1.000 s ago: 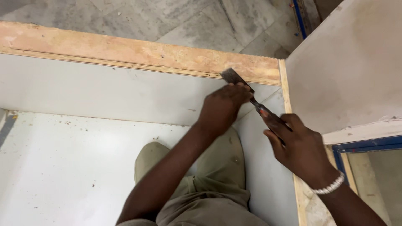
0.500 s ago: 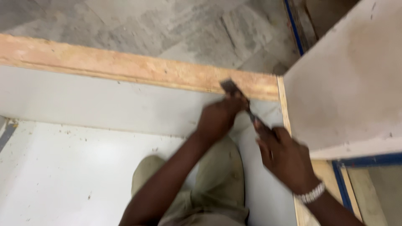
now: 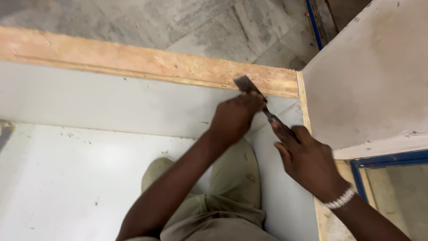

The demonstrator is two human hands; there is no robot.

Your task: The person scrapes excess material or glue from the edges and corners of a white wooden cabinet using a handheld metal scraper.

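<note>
Chisel [image 3: 249, 87] work sits at the far right corner of a grey laminated cabinet panel [image 3: 111, 107], where a raw particleboard edge [image 3: 133, 62] runs along the top and meets a second upright panel [image 3: 370, 80] on the right. The left hand [image 3: 234, 116] is clenched around the blade end of the chisel, pressing its flat dark tip against the seam where the grey laminate meets the raw board edge, near that corner. The right hand [image 3: 307, 160] is closed around the handle lower down, with a white beaded bracelet [image 3: 341, 198] at the wrist. Between the two forearms, the person's knee in olive trousers [image 3: 232, 187] rests on the lower grey panel [image 3: 67, 178], which is dotted with small chips and dust.

As a judgement from how things lie, the trimming along this edge appears to be near its right-hand end: the seam to the left of the blade looks fairly clean and straight, and only the short stretch between the tip and the corner seems left. Whether the laminate there is flush cannot be told, since the left hand covers part of it. Beyond the board lies a grey tiled floor [image 3: 178, 22].
</note>
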